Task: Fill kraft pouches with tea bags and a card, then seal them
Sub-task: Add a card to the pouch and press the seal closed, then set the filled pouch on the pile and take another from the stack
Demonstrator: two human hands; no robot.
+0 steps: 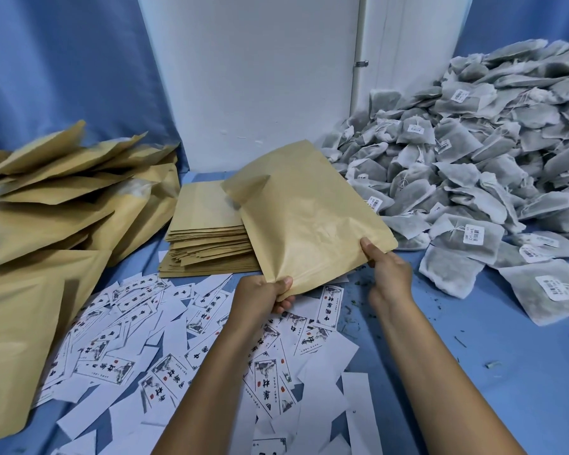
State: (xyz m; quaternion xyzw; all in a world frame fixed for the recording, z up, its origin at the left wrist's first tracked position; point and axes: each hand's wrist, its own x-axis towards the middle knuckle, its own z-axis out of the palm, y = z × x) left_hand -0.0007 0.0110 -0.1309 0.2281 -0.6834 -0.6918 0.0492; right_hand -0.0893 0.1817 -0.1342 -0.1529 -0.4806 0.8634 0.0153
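I hold one kraft pouch (306,211) tilted above the table, its far corner folded over. My left hand (263,290) pinches its near left corner. My right hand (388,270) grips its near right corner with the thumb on top. A flat stack of empty kraft pouches (204,234) lies just behind and left of it. Printed white cards (165,339) are scattered under my forearms. A big heap of grey tea bags (473,165) rises at the right.
Bulging kraft pouches (53,205) pile up along the left side. A blue cloth (473,372) covers the table, with tea crumbs near my right hand. A white panel (260,77) and blue curtains stand behind.
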